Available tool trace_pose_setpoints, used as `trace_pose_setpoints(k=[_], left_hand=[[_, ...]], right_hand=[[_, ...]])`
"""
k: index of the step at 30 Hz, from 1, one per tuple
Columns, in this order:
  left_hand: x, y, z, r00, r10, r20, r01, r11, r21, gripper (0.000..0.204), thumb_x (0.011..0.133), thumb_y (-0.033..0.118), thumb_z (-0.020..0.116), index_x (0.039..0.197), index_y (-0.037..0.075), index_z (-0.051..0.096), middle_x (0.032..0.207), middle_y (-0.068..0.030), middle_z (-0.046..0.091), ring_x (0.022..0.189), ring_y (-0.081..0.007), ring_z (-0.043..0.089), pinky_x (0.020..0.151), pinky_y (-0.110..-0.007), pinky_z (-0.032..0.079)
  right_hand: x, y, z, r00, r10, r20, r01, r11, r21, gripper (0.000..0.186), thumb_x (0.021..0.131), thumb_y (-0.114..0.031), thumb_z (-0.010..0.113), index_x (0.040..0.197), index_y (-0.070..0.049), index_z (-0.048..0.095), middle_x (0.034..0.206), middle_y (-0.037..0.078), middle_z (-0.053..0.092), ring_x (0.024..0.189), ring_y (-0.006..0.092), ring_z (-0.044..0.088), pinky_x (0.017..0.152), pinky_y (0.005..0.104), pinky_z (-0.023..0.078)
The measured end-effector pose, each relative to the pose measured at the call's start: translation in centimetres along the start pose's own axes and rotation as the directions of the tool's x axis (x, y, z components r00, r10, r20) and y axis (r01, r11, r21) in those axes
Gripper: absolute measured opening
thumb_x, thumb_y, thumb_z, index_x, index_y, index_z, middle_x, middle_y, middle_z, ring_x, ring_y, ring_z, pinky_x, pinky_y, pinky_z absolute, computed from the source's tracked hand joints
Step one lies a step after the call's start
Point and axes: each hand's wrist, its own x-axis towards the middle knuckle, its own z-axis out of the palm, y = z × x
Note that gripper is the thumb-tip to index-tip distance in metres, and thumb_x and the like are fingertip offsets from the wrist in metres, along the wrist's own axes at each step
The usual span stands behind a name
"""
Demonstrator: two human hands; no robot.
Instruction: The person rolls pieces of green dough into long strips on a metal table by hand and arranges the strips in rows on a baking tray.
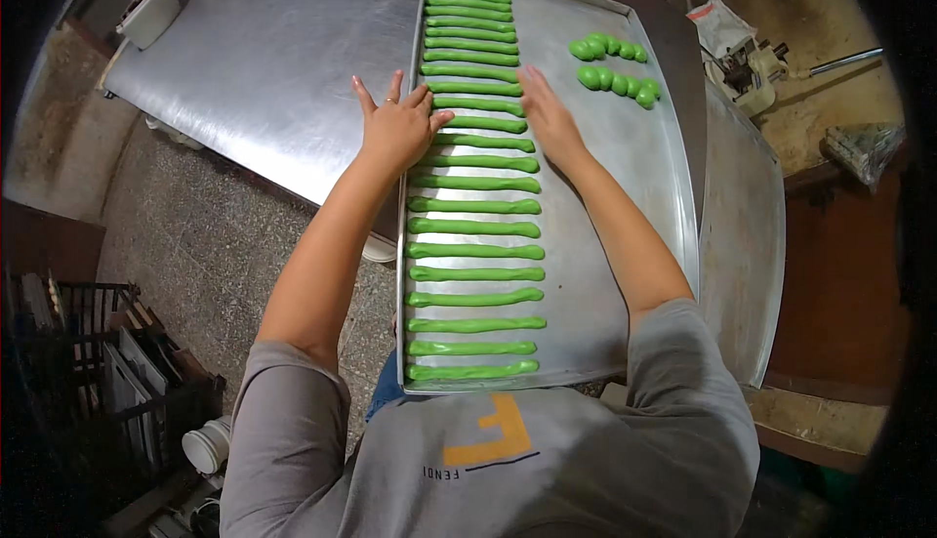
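Long green dough-like strips (474, 207) lie side by side in a column along the left part of a large shallow metal tray (605, 274). My left hand (395, 133) rests over the tray's left rim with fingers spread, its thumb and fingertips at the left ends of strips in the upper half. At the right ends of about the same strips is my right hand (552, 128), fingers stretched out and held close together. Neither hand grips anything. Two rows of rounded green lumps, a farther row (607, 47) and a nearer row (619, 83), sit at the tray's far right.
The tray lies on a grey metal table (283, 60). A white container (151, 16) stands at its far left corner. Another metal sheet (747, 235) is to the right, below a machine part with a metal bar (847, 62). Lower left are a dark rack (127, 372) and a white bucket (205, 447).
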Motion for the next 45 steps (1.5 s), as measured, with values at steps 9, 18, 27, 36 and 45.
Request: trace_pose_setpoints(k=[9, 18, 27, 36, 45], left_hand=[[-1.0, 0.2, 0.9, 0.984, 0.070, -0.162, -0.084, 0.993, -0.085, 0.049, 0.098, 0.047, 0.032, 0.132, 0.017, 0.052, 0.139, 0.0035, 0.048, 0.139, -0.0251, 0.029, 0.096, -0.078, -0.006], [-1.1, -0.1, 0.9, 0.996, 0.032, -0.081, -0.040, 0.994, -0.101, 0.048, 0.098, 0.046, 0.033, 0.131, 0.017, 0.053, 0.139, 0.0032, 0.048, 0.137, -0.0262, 0.031, 0.095, -0.079, -0.004], [0.8, -0.2, 1.8, 0.984, -0.038, -0.176, 0.025, 0.997, -0.080, 0.050, 0.097, 0.048, 0.034, 0.129, 0.015, 0.054, 0.137, 0.0021, 0.050, 0.137, -0.0258, 0.033, 0.095, -0.079, -0.003], [1.2, 0.1, 2.4, 0.947, -0.049, -0.317, 0.030, 0.997, -0.066, 0.058, 0.095, 0.051, 0.034, 0.114, 0.005, 0.062, 0.121, -0.0028, 0.060, 0.130, -0.0280, 0.042, 0.096, -0.079, 0.001], [1.3, 0.5, 2.5, 0.969, -0.085, -0.231, 0.069, 0.995, -0.076, 0.055, 0.096, 0.050, 0.035, 0.123, 0.009, 0.058, 0.133, -0.0017, 0.053, 0.134, -0.0282, 0.036, 0.095, -0.080, -0.001]], right_hand=[[0.0, 0.3, -1.2, 0.992, 0.075, 0.098, -0.072, 0.997, -0.042, 0.020, 0.081, -0.009, 0.067, 0.100, -0.006, 0.068, 0.094, 0.008, 0.062, 0.079, 0.0225, 0.062, 0.073, 0.0323, 0.049], [1.2, 1.4, -0.9, 0.997, -0.011, 0.076, 0.017, 0.996, -0.084, 0.016, 0.081, -0.008, 0.064, 0.095, -0.004, 0.069, 0.093, 0.013, 0.066, 0.080, 0.0281, 0.064, 0.074, 0.0352, 0.050], [3.6, 2.5, -0.2, 1.000, -0.008, -0.030, 0.004, 0.991, -0.135, 0.016, 0.079, -0.012, 0.068, 0.093, -0.004, 0.070, 0.084, 0.011, 0.067, 0.075, 0.0263, 0.064, 0.070, 0.0345, 0.050], [5.3, 2.9, -0.7, 0.967, 0.255, 0.013, -0.254, 0.965, -0.071, 0.019, 0.080, -0.016, 0.069, 0.094, -0.005, 0.071, 0.091, 0.010, 0.069, 0.079, 0.0221, 0.067, 0.074, 0.0318, 0.051], [6.5, 4.0, 0.3, 0.992, 0.128, 0.002, -0.125, 0.968, -0.218, 0.017, 0.080, -0.016, 0.068, 0.093, -0.006, 0.070, 0.087, 0.011, 0.068, 0.078, 0.0227, 0.065, 0.072, 0.0342, 0.050]])
